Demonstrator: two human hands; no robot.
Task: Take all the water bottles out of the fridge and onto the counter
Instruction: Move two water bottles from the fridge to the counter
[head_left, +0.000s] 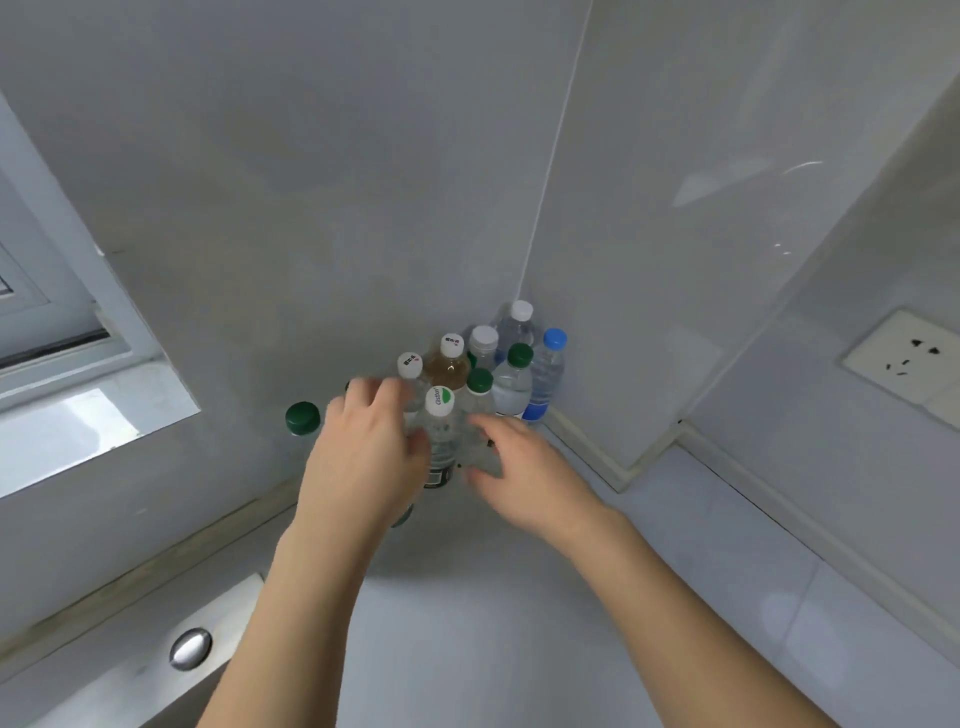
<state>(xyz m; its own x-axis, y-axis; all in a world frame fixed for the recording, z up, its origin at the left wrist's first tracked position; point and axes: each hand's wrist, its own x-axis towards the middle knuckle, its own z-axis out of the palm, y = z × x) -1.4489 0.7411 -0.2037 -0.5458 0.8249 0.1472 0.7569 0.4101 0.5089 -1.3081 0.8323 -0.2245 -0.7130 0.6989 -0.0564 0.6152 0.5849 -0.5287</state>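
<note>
Far left on the counter (467, 649) you've got a lone green-capped bottle (302, 417) standing by the back wall, a bit apart from the rest. Just right of it your left hand (363, 457) reaches in palm down, fingers curled around the near-left side of the cluster. It looks like it's gripping a bottle there, but the blur and the hand itself hide which one, so I can't tell for sure.

Between your hands stands the clear bottle with the white-and-green cap (439, 436), at the front of the group. Probably the one just being set down or nudged in.

Your right hand (519, 478) comes in from the other side, fingers spread and relaxed against the front bottles, not wrapped around anything. More of a steadying touch, I'd guess.

Behind them the bottle cluster (498, 364) is packed tight into the back corner of the counter, which makes sense: the walls keep them from tipping. The blue-capped bottle (548, 374) sits furthest right against the side wall.

No fridge in view, so can't say how many are left.
</note>
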